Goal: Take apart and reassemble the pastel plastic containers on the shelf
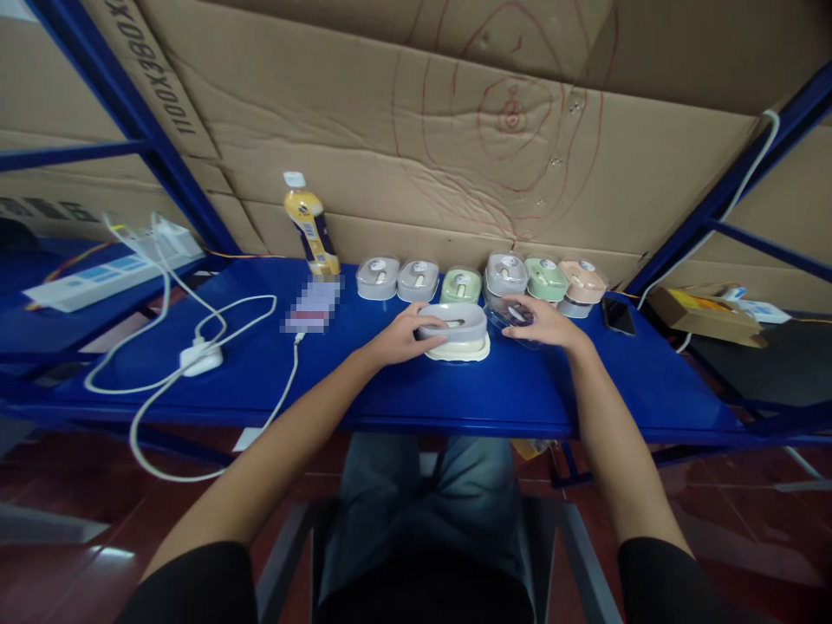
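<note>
Left hand (403, 336) has its fingers round the grey oval plastic box (476, 328), mid-surface (390, 394); right hand's (547, 324) grip a clear plastic lid (497, 315). Sloppy swing could bump the far lidded grey box (505, 276), tbh.

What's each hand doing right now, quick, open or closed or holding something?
Left hand: closed on the left end of the gray box.
Right hand: holding the clear lid.
</note>
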{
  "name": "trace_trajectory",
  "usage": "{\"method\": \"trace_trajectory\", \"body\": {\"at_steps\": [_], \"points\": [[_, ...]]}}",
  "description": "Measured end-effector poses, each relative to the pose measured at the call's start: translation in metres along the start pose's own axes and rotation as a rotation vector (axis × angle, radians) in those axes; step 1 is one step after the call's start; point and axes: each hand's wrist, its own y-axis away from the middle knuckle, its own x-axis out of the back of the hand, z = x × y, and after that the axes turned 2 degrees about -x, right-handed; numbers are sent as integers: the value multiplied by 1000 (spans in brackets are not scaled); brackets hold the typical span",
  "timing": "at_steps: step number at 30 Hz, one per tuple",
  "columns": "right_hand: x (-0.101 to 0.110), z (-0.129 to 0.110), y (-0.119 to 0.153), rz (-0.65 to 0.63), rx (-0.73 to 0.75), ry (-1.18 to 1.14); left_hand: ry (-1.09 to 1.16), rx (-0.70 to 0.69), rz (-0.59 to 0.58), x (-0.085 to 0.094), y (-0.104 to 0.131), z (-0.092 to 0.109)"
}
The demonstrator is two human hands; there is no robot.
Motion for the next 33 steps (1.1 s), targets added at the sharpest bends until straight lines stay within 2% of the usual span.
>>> {"method": "trace_trajectory", "body": {"at_steps": [3,8,11,14,18,24,28,33], "points": [[5,2,1,-2,-13,47,-42,53,46,10,1,-10],[7,6,0,-52,-33,114,-94,122,43,17,2,-23],[8,7,-1,-59,-29,115,-91,96,54,17,2,-23],[7,1,1,7,0,69,-22,27,77,12,1,-14],[-8,-22,3,92,174,16,43,43,72,-2,0,-1],[-42,-53,-2,53,304,71,125,76,35,-21,-4,7],[-53,-58,-9,4,394,118,205,63,44,-24,-7,10],[-56,-56,-11,-42,395,103,197,49,29,-23,-7,12]]}}
